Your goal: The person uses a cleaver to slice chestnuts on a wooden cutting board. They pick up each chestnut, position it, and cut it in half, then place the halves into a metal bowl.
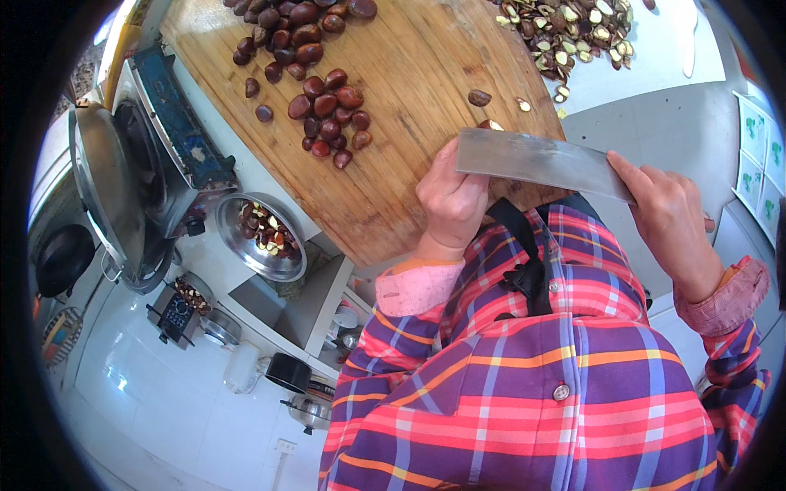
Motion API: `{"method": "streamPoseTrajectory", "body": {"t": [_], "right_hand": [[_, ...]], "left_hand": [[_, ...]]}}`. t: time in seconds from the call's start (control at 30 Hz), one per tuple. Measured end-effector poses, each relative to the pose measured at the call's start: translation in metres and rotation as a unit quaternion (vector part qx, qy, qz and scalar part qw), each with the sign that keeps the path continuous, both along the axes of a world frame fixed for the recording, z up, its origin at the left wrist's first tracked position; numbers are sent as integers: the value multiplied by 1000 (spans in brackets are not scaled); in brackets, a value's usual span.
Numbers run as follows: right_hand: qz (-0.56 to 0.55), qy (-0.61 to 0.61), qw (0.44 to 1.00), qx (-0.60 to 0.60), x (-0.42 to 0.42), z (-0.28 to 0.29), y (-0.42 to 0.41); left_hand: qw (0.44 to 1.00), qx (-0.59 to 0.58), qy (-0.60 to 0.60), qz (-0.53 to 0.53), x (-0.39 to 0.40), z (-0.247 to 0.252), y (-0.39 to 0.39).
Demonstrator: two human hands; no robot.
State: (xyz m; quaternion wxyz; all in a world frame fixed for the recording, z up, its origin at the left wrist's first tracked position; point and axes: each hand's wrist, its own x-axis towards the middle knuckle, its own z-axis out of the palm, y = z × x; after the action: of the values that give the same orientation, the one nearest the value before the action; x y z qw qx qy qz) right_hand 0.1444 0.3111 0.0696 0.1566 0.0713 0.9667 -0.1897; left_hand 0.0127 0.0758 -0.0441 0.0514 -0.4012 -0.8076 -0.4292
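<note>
My right hand (666, 208) grips the handle of a cleaver (534, 161), its broad steel blade reaching left over the edge of a wooden cutting board (399, 141). At the blade's far end is my left hand (453, 193), its fingers bent beneath and beside the blade; whether they hold a chestnut is hidden. Just past the blade lies a chestnut with a pale cut face (491, 125). Beyond it are a dark chestnut (479, 97) and a small pale cut piece (523, 105). Whole brown chestnuts (325, 105) form a cluster on the board, with a larger pile (288, 27) behind.
A heap of cut shell pieces (571, 34) lies on a white sheet (663, 67) at upper right. Left of the board, a steel bowl (295, 270) holds cut chestnuts. Beyond stand a gas stove (184, 123) and a large lidded pan (110, 184).
</note>
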Motion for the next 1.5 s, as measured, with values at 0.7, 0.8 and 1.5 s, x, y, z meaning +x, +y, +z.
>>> {"method": "streamPoseTrajectory", "body": {"t": [0.7,0.8,1.5], "right_hand": [[-5,80,993,-86,-54,-57,-26],[-111,37,985,-125,-50,-53,-25],[-154,8,981,-118,-21,-47,-14]], "left_hand": [[999,-29,-19,-8,-5,7,6],[999,-17,-33,-1,-2,8,4],[946,-169,38,275,-24,28,-84]]}}
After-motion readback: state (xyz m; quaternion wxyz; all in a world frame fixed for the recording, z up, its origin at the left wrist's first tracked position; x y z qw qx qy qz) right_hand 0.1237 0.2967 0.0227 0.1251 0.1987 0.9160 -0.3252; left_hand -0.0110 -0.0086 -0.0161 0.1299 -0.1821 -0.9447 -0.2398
